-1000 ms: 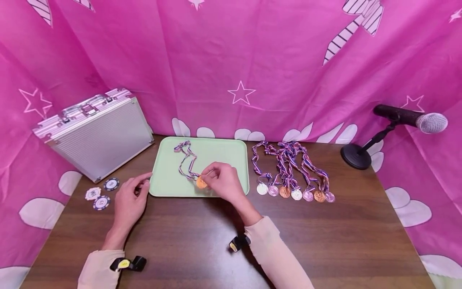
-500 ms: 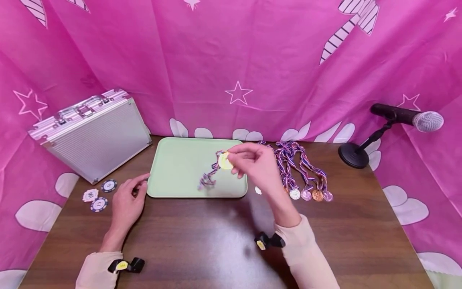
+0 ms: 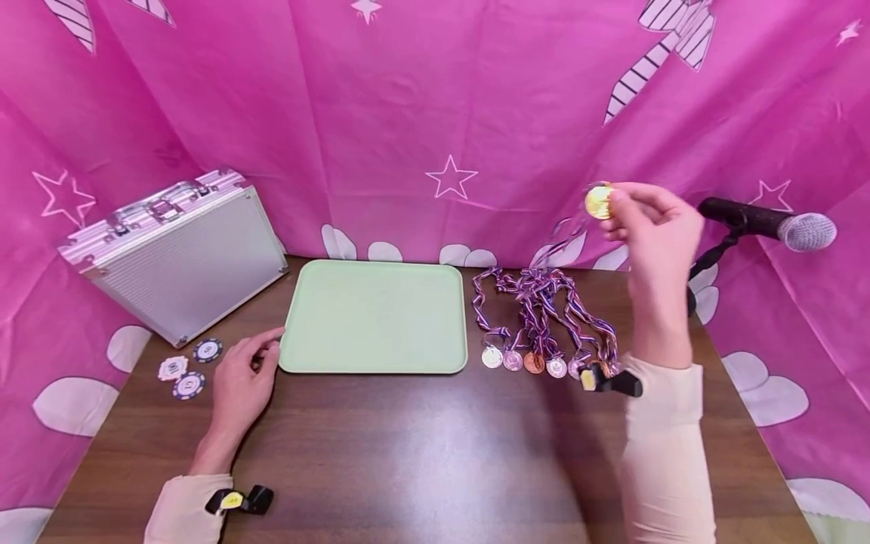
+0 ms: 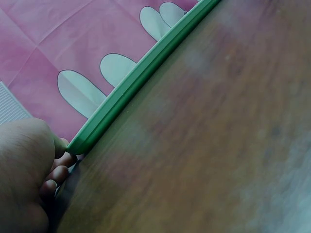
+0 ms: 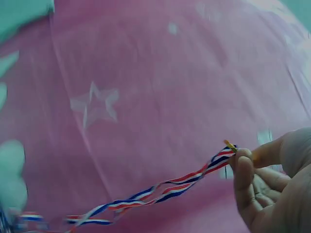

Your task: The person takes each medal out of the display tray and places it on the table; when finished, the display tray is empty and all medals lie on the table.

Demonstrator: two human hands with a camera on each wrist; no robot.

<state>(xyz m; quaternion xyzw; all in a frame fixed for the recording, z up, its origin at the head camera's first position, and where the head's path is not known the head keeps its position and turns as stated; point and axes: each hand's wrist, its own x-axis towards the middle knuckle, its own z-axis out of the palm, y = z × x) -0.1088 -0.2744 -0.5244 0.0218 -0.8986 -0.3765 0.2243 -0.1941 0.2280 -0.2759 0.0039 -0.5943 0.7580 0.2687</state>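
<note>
My right hand [image 3: 655,227] is raised over the back right of the table and pinches a gold medal [image 3: 599,202] between thumb and fingers. Its red, white and blue ribbon [image 5: 180,187] trails down and left toward the heap of medal ribbons [image 3: 540,291]. Several silver, pink and bronze-coloured medals [image 3: 534,363] lie in a row below that heap, some behind my right wrist. At the left, my left hand [image 3: 245,378] holds the edge of a light green tray [image 3: 374,317], its fingertips at the near corner in the left wrist view. Nothing lies on the tray.
A silver metal case [image 3: 190,257] stands at the back left, with three poker chips [image 3: 189,385] in front. At the right is a microphone [image 3: 768,219] on a black stand, partly behind my right arm. A pink curtain [image 3: 448,113] hangs behind the table.
My right hand has lifted the gold medal and its ribbon off the tray and carried them up and right, past the medal heap. My left hand stays at the tray's edge.
</note>
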